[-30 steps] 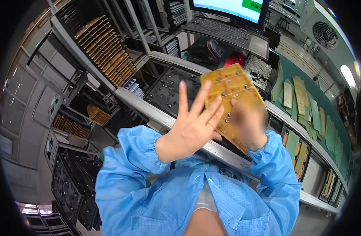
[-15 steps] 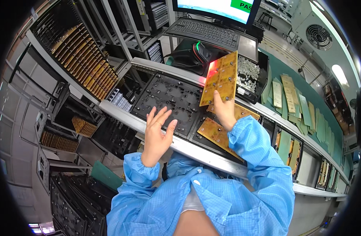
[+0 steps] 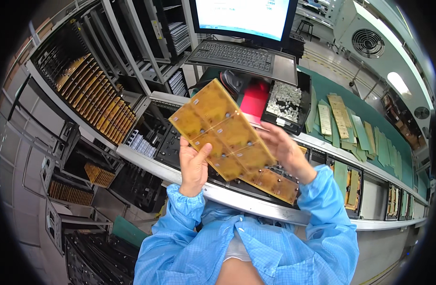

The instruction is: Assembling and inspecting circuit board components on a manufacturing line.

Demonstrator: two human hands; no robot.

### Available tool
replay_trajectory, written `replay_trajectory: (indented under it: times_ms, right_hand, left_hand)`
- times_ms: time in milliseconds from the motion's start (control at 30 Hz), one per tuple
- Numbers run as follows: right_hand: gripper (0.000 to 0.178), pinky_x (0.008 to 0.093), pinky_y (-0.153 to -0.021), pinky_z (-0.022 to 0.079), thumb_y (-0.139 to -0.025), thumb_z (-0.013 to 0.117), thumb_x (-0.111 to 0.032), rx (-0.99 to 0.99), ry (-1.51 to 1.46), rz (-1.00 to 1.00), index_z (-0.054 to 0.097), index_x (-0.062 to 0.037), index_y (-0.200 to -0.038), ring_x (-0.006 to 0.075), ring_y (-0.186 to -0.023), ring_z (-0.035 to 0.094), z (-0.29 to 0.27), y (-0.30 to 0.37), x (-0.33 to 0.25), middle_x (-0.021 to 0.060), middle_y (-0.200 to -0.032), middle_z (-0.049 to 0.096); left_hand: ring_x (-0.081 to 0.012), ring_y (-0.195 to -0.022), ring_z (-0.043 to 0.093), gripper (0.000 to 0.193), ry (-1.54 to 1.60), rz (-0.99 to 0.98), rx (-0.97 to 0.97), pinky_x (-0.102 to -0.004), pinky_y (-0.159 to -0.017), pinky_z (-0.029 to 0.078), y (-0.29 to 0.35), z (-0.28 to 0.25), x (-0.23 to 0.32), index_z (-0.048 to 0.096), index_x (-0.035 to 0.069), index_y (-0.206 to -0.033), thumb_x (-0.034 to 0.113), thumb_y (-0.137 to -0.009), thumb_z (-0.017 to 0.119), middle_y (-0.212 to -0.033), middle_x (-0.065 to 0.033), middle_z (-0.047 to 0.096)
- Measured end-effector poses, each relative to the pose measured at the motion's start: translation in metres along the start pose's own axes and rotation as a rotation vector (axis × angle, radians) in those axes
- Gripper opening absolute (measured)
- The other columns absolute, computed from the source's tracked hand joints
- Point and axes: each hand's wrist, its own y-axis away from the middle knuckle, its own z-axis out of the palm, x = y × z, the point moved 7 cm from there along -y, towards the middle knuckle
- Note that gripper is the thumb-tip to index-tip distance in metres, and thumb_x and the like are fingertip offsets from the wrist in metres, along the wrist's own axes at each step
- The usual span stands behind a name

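A yellow-brown circuit board panel (image 3: 218, 128), divided into several sections with small parts on it, is held tilted above the bench. My left hand (image 3: 193, 166) grips its lower left edge, thumb on the upper face. Beside the panel's right edge, my right hand (image 3: 287, 149) has its fingers apart and slightly blurred; whether they still touch the edge is unclear. Under the raised panel, a black fixture tray (image 3: 168, 149) is mostly covered. Another yellow-brown panel (image 3: 275, 185) lies on the bench below my right hand.
A handheld scanner (image 3: 231, 80) casts red light beyond the panel. Behind stand a keyboard (image 3: 237, 56) and a monitor (image 3: 241, 16). A black bin (image 3: 284, 102) holds small white pieces. Green and tan strips (image 3: 341, 118) lie at the right. A rack of boards (image 3: 94, 99) stands left.
The panel has moved left and nearer, away from the red light. My left hand, empty before, now grips it, while my right hand has loosened its hold. The monitor's green block is gone from view.
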Motion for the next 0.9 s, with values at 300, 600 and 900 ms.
replay_trajectory:
  times_ms: [300, 600, 900]
  right_hand:
    - [0.043, 0.0334, -0.077, 0.054, -0.074, 0.084, -0.007, 0.416, 0.898, -0.057, 0.058, -0.0004, -0.107, 0.0158, -0.091, 0.068, 0.013, -0.102, 0.02, 0.0115, -0.097, 0.072]
    - [0.035, 0.0433, -0.065, 0.053, -0.074, 0.08, -0.013, 0.552, 1.109, -0.318, 0.057, -0.0022, -0.097, 0.0382, -0.073, 0.068, 0.032, -0.132, 0.054, 0.0202, -0.078, 0.069]
    - [0.039, 0.0522, -0.074, 0.05, -0.078, 0.079, -0.021, 0.426, 1.555, -0.389, 0.053, -0.0073, -0.104, 0.0433, -0.089, 0.064, 0.003, -0.153, 0.035, 0.0215, -0.09, 0.066]
  left_hand:
    - [-0.0229, -0.114, 0.062, 0.066, -0.362, 0.248, 0.271, -0.0362, -0.099, 0.052, -0.025, -0.017, 0.003, 0.044, -0.001, -0.134, -0.015, -0.077, 0.074, -0.129, -0.0133, 0.059]
    - [-0.0238, -0.111, 0.064, 0.066, -0.407, 0.383, 0.522, -0.0361, -0.096, 0.053, -0.034, -0.048, 0.027, 0.047, -0.003, -0.133, -0.018, -0.075, 0.074, -0.127, -0.0147, 0.06]
    - [-0.0257, -0.114, 0.06, 0.051, -0.359, 0.255, 0.599, -0.0379, -0.097, 0.051, -0.007, -0.089, 0.037, 0.04, -0.003, -0.137, -0.006, -0.091, 0.063, -0.132, -0.0163, 0.056]
